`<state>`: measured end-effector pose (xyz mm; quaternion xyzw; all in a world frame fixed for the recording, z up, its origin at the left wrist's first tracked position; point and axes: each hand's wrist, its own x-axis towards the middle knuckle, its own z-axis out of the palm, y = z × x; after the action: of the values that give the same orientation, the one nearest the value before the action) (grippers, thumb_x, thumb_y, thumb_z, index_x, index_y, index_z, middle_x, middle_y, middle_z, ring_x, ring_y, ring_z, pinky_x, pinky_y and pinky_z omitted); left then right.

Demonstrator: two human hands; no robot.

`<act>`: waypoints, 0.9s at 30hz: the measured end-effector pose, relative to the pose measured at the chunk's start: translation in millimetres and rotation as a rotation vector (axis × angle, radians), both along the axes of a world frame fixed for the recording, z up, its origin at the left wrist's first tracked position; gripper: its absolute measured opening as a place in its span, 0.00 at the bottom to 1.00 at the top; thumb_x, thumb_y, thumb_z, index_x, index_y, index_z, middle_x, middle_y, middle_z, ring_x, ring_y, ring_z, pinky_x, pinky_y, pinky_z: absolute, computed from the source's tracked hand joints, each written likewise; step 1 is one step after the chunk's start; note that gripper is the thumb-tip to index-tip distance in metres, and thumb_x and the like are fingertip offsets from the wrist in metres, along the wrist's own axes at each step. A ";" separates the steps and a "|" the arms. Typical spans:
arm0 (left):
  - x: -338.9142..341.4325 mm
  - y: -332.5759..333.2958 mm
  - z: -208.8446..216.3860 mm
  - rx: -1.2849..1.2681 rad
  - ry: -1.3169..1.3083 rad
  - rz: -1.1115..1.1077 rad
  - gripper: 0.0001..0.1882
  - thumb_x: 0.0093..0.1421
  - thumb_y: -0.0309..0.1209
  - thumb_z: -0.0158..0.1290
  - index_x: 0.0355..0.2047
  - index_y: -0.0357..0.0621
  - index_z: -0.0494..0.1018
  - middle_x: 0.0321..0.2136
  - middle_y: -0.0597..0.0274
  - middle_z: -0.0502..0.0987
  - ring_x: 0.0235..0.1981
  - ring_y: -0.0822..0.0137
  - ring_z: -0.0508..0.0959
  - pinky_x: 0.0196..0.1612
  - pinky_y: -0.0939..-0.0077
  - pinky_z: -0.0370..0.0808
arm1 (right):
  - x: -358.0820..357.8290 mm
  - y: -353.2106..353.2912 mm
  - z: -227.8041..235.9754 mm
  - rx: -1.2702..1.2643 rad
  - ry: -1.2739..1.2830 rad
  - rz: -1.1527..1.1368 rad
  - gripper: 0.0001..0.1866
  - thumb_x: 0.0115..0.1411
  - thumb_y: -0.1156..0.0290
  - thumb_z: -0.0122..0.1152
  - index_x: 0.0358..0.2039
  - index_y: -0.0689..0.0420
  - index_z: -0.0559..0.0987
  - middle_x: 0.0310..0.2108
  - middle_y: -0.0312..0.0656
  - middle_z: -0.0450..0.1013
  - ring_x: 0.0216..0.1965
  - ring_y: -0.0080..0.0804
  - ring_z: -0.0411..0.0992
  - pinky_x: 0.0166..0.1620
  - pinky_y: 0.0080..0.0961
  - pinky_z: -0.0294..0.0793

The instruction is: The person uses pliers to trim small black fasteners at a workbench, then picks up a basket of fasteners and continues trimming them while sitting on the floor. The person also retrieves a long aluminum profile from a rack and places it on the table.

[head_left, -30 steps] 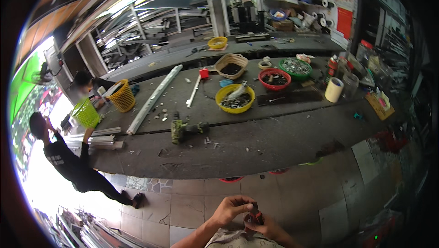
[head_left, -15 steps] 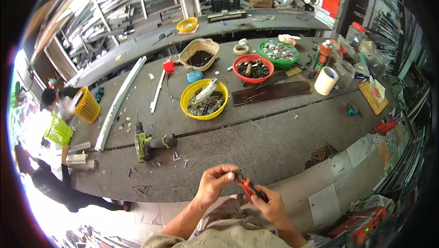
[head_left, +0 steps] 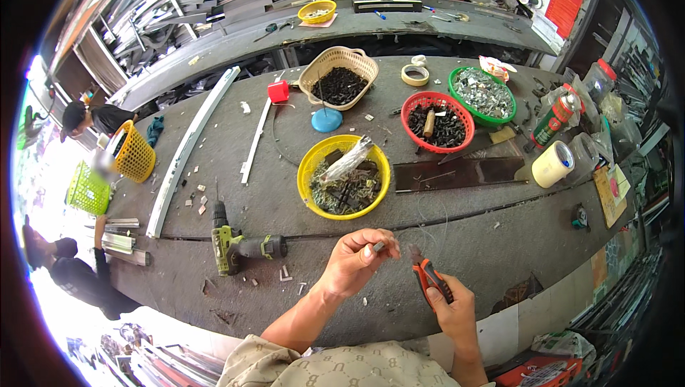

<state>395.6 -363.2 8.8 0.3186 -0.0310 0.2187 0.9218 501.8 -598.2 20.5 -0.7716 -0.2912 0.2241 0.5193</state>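
Just below the yellow bowl (head_left: 344, 176), the left hand (head_left: 354, 261) pinches a small grey piece (head_left: 377, 247); the right hand (head_left: 452, 306) has its grip closed on orange-handled pliers (head_left: 428, 277).

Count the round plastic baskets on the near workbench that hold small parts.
4: a yellow basket nearest the hands, a red basket to its right, a green basket beyond that, a beige basket farther back. Another yellow one sits on the far bench.
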 end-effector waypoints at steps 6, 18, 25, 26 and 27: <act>20.4 -9.4 -4.5 0.075 0.159 0.046 0.22 0.59 0.44 0.71 0.44 0.40 0.81 0.38 0.55 0.79 0.40 0.60 0.76 0.47 0.59 0.77 | 18.1 4.6 -13.8 -0.002 -0.069 -0.035 0.21 0.62 0.65 0.74 0.54 0.57 0.82 0.46 0.52 0.82 0.45 0.43 0.84 0.46 0.36 0.83; 96.6 -172.4 -11.0 0.433 0.533 -0.398 0.12 0.57 0.24 0.71 0.40 0.28 0.85 0.38 0.48 0.86 0.37 0.62 0.85 0.46 0.67 0.82 | 84.8 -154.9 14.6 0.351 0.061 -0.002 0.10 0.62 0.73 0.75 0.43 0.62 0.86 0.38 0.43 0.85 0.39 0.30 0.84 0.41 0.28 0.82; 174.3 -281.3 1.2 0.622 0.548 -0.678 0.12 0.58 0.23 0.70 0.42 0.29 0.85 0.40 0.51 0.86 0.41 0.64 0.83 0.46 0.73 0.78 | 123.4 -288.6 15.1 0.403 0.045 -0.124 0.09 0.62 0.71 0.74 0.39 0.62 0.85 0.36 0.44 0.84 0.38 0.30 0.83 0.42 0.28 0.81; 186.5 -293.0 4.1 0.649 0.532 -0.726 0.12 0.60 0.23 0.69 0.43 0.30 0.85 0.40 0.53 0.86 0.42 0.66 0.83 0.46 0.74 0.78 | 126.6 -305.1 15.0 0.371 0.012 -0.131 0.09 0.61 0.73 0.74 0.39 0.62 0.85 0.37 0.43 0.84 0.38 0.29 0.83 0.42 0.27 0.81; 197.8 -306.6 6.6 0.686 0.530 -0.769 0.11 0.61 0.23 0.68 0.44 0.31 0.86 0.40 0.56 0.86 0.42 0.68 0.83 0.46 0.75 0.78 | 130.1 -322.4 14.9 0.343 -0.019 -0.136 0.08 0.61 0.75 0.74 0.39 0.63 0.86 0.38 0.43 0.85 0.39 0.28 0.83 0.42 0.26 0.81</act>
<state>593.4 -669.8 15.4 0.6087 0.0184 -0.2419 0.7554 631.9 -920.6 35.4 -0.6918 -0.2774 0.1281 0.6543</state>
